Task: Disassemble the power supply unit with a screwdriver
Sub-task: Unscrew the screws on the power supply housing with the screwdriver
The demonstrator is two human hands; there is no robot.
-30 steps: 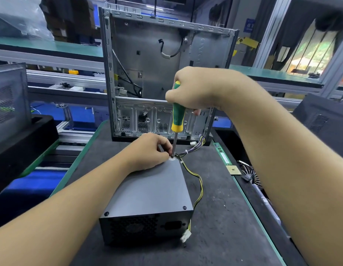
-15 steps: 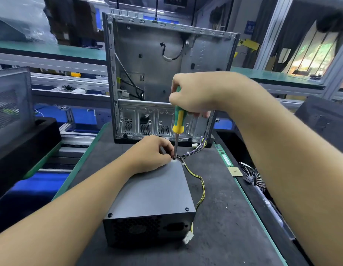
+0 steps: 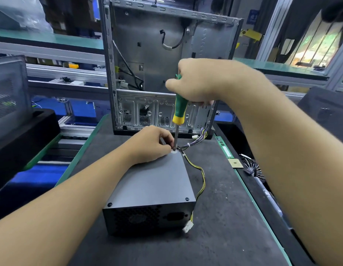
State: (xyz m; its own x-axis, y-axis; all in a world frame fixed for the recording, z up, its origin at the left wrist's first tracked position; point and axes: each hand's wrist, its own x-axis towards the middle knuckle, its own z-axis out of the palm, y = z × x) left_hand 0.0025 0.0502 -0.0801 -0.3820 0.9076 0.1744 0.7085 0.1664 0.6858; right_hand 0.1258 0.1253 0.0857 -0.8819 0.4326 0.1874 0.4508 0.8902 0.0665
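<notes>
Keeping the screwdriver (image 3: pixel 179 110) near-upright, tip down on the power supply unit (image 3: pixel 153 181), our right grip (image 3: pixel 201 81) clasps its handle and our left grip (image 3: pixel 151 144) pinches its shaft.

The power supply unit (image 3: pixel 153 181) sat flat mid-mat (image 3: pixel 224 217). Just behind it, at twelve o'clock, the computer case (image 3: pixel 166 54) stood upright on the same mat. The screwdriver (image 3: pixel 179 110) stood almost upright, its tip on the unit's far right corner, at one o'clock. The right hand (image 3: pixel 197 81) gripped its handle above. The left hand (image 3: pixel 149 144) lay on the unit's top, fingers curled against the shaft's lower end. Cables (image 3: pixel 202 175) ran from that corner down the unit's right side to a connector (image 3: pixel 187 226) at five o'clock. Off the mat at three o'clock lay a chip (image 3: pixel 235 163), with a fan (image 3: pixel 257 169) just beyond it.
</notes>
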